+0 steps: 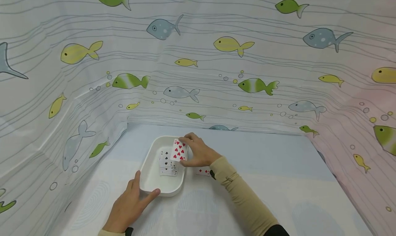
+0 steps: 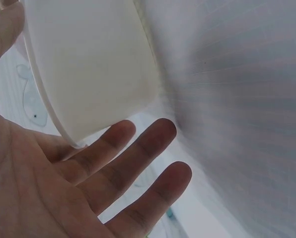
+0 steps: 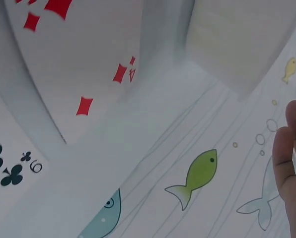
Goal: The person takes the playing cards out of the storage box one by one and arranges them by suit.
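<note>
My right hand (image 1: 199, 151) pinches a playing card with red hearts (image 1: 179, 150) between thumb and fingers, over the right side of a white tray (image 1: 151, 186). Inside the tray lie overlapping black-suited playing cards (image 1: 164, 158), partly covered by the hearts card in this view. At the tray's near left corner, my left hand (image 1: 130, 202) has its fingers spread along the outside and its thumb by the near rim. The left wrist view shows these fingers (image 2: 153, 139) fairly straight against the tray's wall (image 2: 88, 64).
A diamonds card (image 1: 202, 171) lies on the table right of the tray, partly hidden by my right wrist. In the right wrist view, a clubs card (image 3: 11, 163) lies beside a diamonds card (image 3: 88, 59). A fish-patterned sheet (image 1: 216, 74) rises behind and at both sides of the table.
</note>
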`<state>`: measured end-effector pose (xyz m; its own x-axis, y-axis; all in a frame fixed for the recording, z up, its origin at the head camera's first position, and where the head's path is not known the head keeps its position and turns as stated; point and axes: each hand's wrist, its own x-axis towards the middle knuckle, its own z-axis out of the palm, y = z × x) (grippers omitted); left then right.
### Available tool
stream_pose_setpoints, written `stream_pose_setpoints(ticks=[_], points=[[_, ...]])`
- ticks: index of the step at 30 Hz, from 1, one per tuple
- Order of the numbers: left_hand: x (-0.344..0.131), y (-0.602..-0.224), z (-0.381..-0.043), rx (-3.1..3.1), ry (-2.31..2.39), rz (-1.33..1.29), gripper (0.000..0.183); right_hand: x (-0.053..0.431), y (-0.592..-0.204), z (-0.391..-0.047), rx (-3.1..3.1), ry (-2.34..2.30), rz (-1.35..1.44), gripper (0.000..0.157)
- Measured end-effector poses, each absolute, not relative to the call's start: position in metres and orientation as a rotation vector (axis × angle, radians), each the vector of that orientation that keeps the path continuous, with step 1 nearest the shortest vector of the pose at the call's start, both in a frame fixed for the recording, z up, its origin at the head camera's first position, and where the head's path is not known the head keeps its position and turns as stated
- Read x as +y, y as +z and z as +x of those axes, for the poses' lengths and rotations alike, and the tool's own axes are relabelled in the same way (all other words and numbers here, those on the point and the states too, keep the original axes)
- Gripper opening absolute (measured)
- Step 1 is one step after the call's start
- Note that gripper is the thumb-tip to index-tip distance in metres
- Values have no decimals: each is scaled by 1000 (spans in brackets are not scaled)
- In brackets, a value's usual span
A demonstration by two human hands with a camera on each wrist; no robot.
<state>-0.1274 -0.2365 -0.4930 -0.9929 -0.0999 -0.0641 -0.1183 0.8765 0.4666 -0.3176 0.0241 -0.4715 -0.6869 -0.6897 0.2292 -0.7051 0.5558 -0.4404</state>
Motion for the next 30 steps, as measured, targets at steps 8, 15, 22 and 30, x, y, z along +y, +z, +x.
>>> stream_pose_setpoints(ticks=[8,15,22,30], points=[[-238,-494,-126,3010,765,-186,116,51,-466,-310,-2687,732,1259,85],[-237,-494,-125,3008,780,-185,115,79,-471,-304,-2696,642,1250,83],[-237,-493,-126,3004,776,-185,116,104,-482,-300,-2712,573,1264,82],[-237,-494,-126,3012,787,-175,116,136,-500,-294,-2761,546,1235,83]])
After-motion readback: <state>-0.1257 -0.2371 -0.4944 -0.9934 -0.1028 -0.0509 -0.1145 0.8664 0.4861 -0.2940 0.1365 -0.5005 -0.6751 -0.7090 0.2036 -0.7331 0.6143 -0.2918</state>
